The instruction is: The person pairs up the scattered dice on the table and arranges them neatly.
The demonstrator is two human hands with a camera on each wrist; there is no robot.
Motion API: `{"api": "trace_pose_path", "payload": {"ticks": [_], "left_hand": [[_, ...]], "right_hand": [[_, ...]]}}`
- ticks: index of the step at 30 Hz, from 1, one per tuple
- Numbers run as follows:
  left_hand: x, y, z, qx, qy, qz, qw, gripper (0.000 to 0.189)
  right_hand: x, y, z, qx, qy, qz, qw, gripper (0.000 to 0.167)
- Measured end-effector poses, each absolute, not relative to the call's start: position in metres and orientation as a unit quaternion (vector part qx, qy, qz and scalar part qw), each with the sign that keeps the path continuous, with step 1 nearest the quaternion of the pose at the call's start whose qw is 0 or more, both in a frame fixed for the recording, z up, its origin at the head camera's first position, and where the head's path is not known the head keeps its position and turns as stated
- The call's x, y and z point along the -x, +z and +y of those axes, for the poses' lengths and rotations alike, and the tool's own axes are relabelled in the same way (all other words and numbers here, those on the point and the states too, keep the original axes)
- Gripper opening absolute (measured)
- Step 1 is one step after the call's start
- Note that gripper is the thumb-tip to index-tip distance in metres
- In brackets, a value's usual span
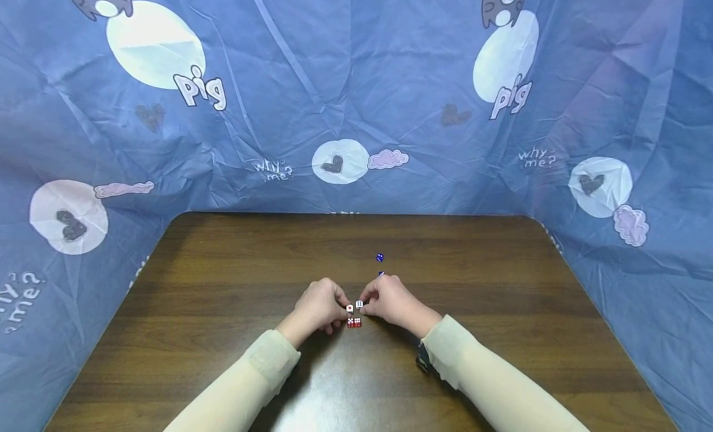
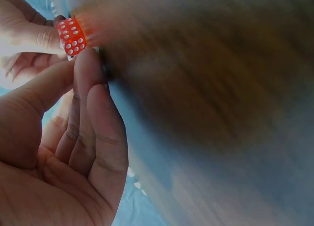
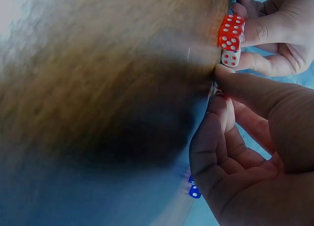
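Note:
My left hand [image 1: 320, 305] pinches a white die [image 1: 350, 308] with a red dot on top, between thumb and fingertips. Facing it, my right hand [image 1: 395, 302] pinches another white die [image 1: 359, 304] with dark dots; in the right wrist view its fingertips mostly cover that die. A narrow gap parts the two white dice in the head view. Just nearer to me, two red dice [image 1: 354, 323] sit side by side, touching; the left wrist view shows the white dots on these red dice [image 2: 72, 37].
Beyond my right hand lie a blue die [image 1: 380, 257] and a second blue die [image 1: 381, 273], the latter partly hidden by the fingers. Everything rests on a brown wooden table [image 1: 250, 246], with a blue printed cloth [image 1: 345, 98] hanging behind and at both sides.

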State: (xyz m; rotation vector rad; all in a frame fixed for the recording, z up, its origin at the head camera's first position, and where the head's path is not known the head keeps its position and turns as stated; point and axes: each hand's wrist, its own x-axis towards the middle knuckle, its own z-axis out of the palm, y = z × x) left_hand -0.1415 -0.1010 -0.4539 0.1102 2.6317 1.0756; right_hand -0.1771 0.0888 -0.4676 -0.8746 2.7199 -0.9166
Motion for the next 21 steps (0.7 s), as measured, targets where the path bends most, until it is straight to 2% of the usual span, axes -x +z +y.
{"api": "trace_pose_path", "payload": {"ticks": [9,21], "left_hand": [[0.1423,-0.4551,-0.0997,-0.036,0.378,0.913,0.146,0.012],[0.1437,-0.4545,-0.0998,-0.037,0.376,0.914,0.149,0.012]], "right_hand": [[0.1751,-0.4650,0.0864,0.284,-0.313,0.901,0.097,0.010],[0.1757,-0.4660,0.0859,0.285,-0.315,0.900,0.103,0.011]]}}
